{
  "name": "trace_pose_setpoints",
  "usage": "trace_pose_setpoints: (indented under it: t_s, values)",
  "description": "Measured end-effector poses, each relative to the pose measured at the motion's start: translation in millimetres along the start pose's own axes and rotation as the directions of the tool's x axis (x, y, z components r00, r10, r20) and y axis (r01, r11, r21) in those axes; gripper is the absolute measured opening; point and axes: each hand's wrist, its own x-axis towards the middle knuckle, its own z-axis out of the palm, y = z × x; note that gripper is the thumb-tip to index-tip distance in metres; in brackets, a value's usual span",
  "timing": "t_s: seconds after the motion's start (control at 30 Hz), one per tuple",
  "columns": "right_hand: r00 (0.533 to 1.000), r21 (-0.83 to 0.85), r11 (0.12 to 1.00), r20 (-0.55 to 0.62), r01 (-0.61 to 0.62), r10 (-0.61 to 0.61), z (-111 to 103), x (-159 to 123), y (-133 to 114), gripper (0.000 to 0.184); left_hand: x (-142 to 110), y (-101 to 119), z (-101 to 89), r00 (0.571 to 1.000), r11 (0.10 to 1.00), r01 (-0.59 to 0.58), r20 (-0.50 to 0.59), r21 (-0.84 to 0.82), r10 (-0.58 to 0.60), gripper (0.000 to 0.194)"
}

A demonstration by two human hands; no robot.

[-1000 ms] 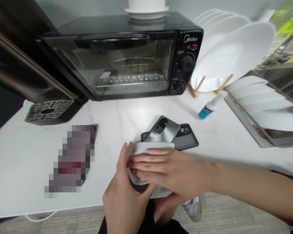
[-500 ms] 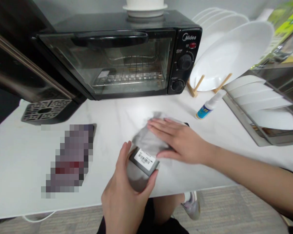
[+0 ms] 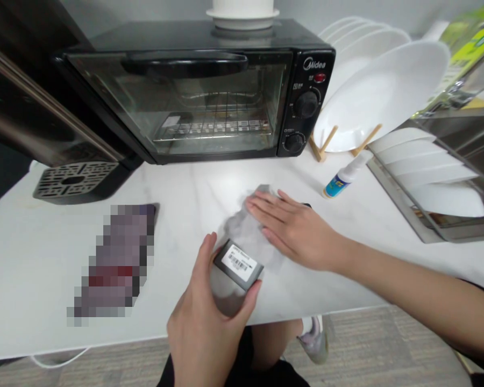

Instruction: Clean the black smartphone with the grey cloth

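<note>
My left hand [image 3: 207, 306] grips the near end of a small grey box [image 3: 240, 282], thumb on the right side and fingers on the left. A white barcode label shows on that end. Across the box's top and behind it spreads a thin, crumpled grey cloth [image 3: 242, 226], which hides much of the box. My right hand [image 3: 292, 228] lies flat on the cloth, fingers stretched out and pointing to the left. A small dark corner peeks out beyond the right hand; I cannot tell what it belongs to.
A black toaster oven [image 3: 177, 158] stands at the back of the white counter [image 3: 177, 204]. On the right are a spray bottle [image 3: 341, 180], white plates [image 3: 381, 91] in a wooden rack, and a sink edge [image 3: 403, 207] with bowls. A pixelated flat item [image 3: 116, 258] lies left.
My right hand's thumb has drawn in towards its fingers. The cloth has pulled back from the box's near edge, so more of the label shows. My left hand keeps its grip.
</note>
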Motion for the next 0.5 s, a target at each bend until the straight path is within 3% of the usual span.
trace_pose_setpoints:
  t_s: [0.1,0.13,0.17,0.23,0.3,0.33,0.4,0.47,0.5]
  values:
    - [0.949,0.102,0.953,0.109,0.286,-0.296,2.4,-0.4,-12.1,0.049,0.5,-4.0,0.8,1.0,1.0,-0.013,0.018,0.025,0.012,0.102]
    - [0.934,0.132,0.938,0.119,0.32,-0.336,2.8,-0.3,-13.4,0.049,0.6,-4.6,0.9,1.0,1.0,-0.013,0.02,0.026,0.013,0.103]
    - [0.943,0.139,0.944,0.112,0.299,-0.315,2.6,-0.1,-12.2,0.049,0.5,-4.5,0.8,1.0,1.0,-0.011,0.019,0.02,0.011,0.103]
    - [0.988,0.091,0.986,0.057,0.138,-0.144,1.4,0.1,-4.6,0.052,0.1,-2.9,0.5,1.0,1.0,-0.005,0.005,0.0,0.005,0.098]
    - [1.0,0.027,0.999,-0.009,-0.022,0.022,0.4,-0.1,2.1,0.054,-0.4,-1.1,0.3,1.0,1.0,-0.008,-0.007,-0.011,0.008,0.094]
    - [0.999,0.012,0.999,-0.02,-0.036,0.036,0.4,-0.2,2.3,0.054,-0.7,-0.8,0.4,1.0,1.0,-0.013,-0.01,-0.012,0.013,0.094]
    - [0.995,0.043,0.994,0.031,0.096,-0.098,1.6,-0.3,-3.5,0.054,-1.2,-1.5,0.7,1.0,1.0,-0.01,-0.006,-0.005,0.01,0.096]
    - [0.96,0.115,0.961,0.091,0.253,-0.264,3.3,0.0,-10.8,0.053,-1.4,-3.0,1.2,1.0,1.0,-0.001,-0.002,0.002,0.001,0.098]
    - [0.954,0.129,0.954,0.099,0.27,-0.283,3.7,0.3,-11.9,0.053,-1.3,-3.7,1.6,1.0,1.0,0.0,-0.004,0.001,0.0,0.098]
